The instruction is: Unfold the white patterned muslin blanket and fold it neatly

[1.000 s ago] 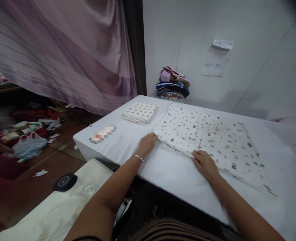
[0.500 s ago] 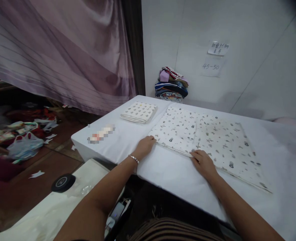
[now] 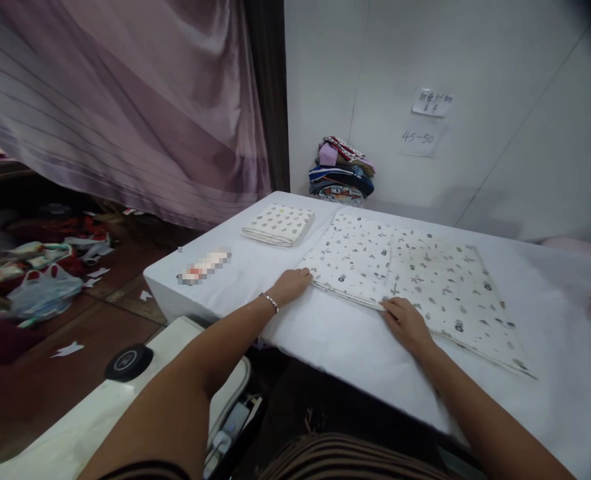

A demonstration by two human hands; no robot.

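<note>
A white cloth with a small grey print [image 3: 435,287] lies on the white-covered table [image 3: 325,347], its left part folded over into a thicker layer. My left hand [image 3: 293,285], with a bracelet at the wrist, is closed on the near left corner of that folded part. At the near edge, my right hand [image 3: 405,321] pinches the fold where the thicker layer ends. The thumbs and the undersides of the fingers are partly hidden. A second patterned cloth, folded into a square [image 3: 278,225], rests apart at the far left of the table.
A blurred-out item [image 3: 204,267] lies near the table's left end. Folded clothes [image 3: 342,175] are stacked beyond the far edge by the wall. To the lower left, a black round object [image 3: 129,362] sits on a white surface. A purple curtain [image 3: 175,100] hangs at left.
Both hands keep their hold at the cloth's near edge, almost unmoved. The camera view has shifted slightly, and the left forearm appears a little more to the left at the bottom.
</note>
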